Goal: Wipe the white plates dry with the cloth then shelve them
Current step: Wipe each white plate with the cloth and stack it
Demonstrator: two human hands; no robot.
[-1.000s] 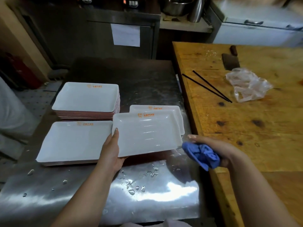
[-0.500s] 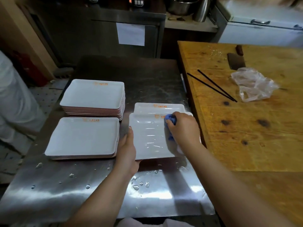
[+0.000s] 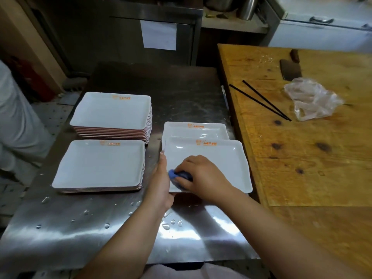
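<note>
A white rectangular plate (image 3: 219, 158) with an orange logo is held over the steel table. My left hand (image 3: 161, 182) grips its left edge. My right hand (image 3: 199, 174) holds a balled blue cloth (image 3: 177, 175) and presses it on the plate's near left part. Another white plate (image 3: 193, 130) lies just behind and under it. Two stacks of the same plates stand to the left: a near stack (image 3: 100, 164) and a taller far stack (image 3: 112, 111).
Water drops lie on the steel table (image 3: 80, 228) near its front. A wooden block (image 3: 312, 158) adjoins on the right, bearing black chopsticks (image 3: 259, 101), a cleaver (image 3: 290, 69) and a clear plastic bag (image 3: 312, 99). A person in white (image 3: 14, 125) stands at the left.
My right hand brought the cloth from beside the plate onto it, then swept it from the plate's top middle toward the near left. The plate now sits lower and flatter.
</note>
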